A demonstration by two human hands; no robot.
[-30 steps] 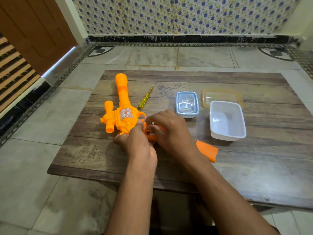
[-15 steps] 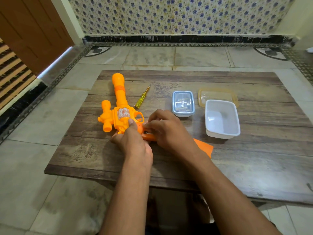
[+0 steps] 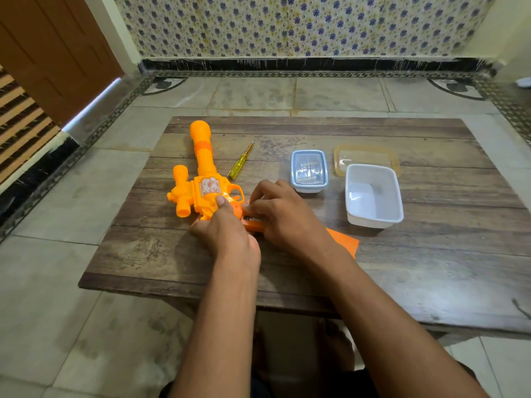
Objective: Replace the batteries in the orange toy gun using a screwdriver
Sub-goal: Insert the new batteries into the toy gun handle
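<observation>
Orange plastic toy gun [image 3: 205, 179] flat on the dark wooden plank table [image 3: 431, 268], barrel pointing toward the far edge, handle toward the near edge and mostly covered by both hands. Left hand [image 3: 227, 234] wrapped round the gun at the handle, thumb pressed on the body just below the printed sticker, remaining fingers curled under the near side. Right hand [image 3: 287, 216] touching the gun's handle from the right, fingers bent and fingertips pinched down at the dark open battery slot; whether anything sits between those fingertips cannot be told. Yellow-handled screwdriver with a thin metal shaft [image 3: 240, 165] lying untouched just right of the gun's barrel, tip angled away. Flat orange plastic cover piece [image 3: 346, 242] on the table to the right of the gun, partly hidden beneath the right wrist. Small clear lidded box with a blue rim [image 3: 309, 170] farther right of the gun, something pale inside. White rectangular plastic tub [image 3: 373, 195] beyond that, well apart from the gun, with a translucent amber lid [image 3: 365, 153] lying just behind the tub.
</observation>
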